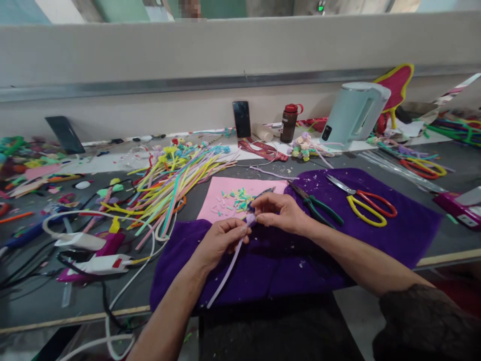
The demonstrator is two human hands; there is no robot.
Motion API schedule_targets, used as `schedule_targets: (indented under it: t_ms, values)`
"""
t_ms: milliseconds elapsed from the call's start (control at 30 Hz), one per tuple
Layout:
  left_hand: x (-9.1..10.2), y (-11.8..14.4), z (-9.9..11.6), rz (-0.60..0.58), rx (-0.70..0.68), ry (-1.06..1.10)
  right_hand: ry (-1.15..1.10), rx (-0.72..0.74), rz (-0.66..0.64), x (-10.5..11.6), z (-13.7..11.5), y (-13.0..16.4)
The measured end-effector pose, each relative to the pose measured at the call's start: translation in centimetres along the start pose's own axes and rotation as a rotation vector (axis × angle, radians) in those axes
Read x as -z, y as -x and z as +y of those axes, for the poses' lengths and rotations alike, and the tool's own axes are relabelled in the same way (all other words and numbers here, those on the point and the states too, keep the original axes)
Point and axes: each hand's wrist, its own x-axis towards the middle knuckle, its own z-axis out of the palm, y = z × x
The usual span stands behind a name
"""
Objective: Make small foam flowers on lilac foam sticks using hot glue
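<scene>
Holding a lilac stem [228, 275] just below its bud [250, 219], the left hand [227, 236] is closed in a pinch. The right hand [280, 213] – digits curled nearly together – is at the bud; whether it grips, I cannot tell. The stem is over purple cloth [300, 265] on the table [131, 293] – pliers [315, 206] and scissors [363, 200] lying to the right.

From where I stand, the dark bench [33, 307] has a pale front edging strip [447, 257]. A white partition [210, 50] runs behind it, fitted with a horizontal metal rail [188, 84]. Beyond its top edge are green panels [223, 9] and a small lit green sign [320, 7]
</scene>
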Motion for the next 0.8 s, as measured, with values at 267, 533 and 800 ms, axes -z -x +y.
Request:
schedule_targets:
  t_ms: [267, 533, 800]
  values:
    - [1.3, -0.2, -0.3, 0.062, -0.055, 0.239, 0.030, -0.077, 0.214, 0.5, -0.2, -0.4]
    - [0.7, 1.4, -0.2, 0.110, -0.046, 0.324, 0.099, -0.112, 0.149, 0.6, 0.7, -0.3]
    - [-3.0, 6.6, 1.5, 0.107, -0.079, 0.367, 0.087, -0.112, 0.131, 0.6, -1.2, 0.1]
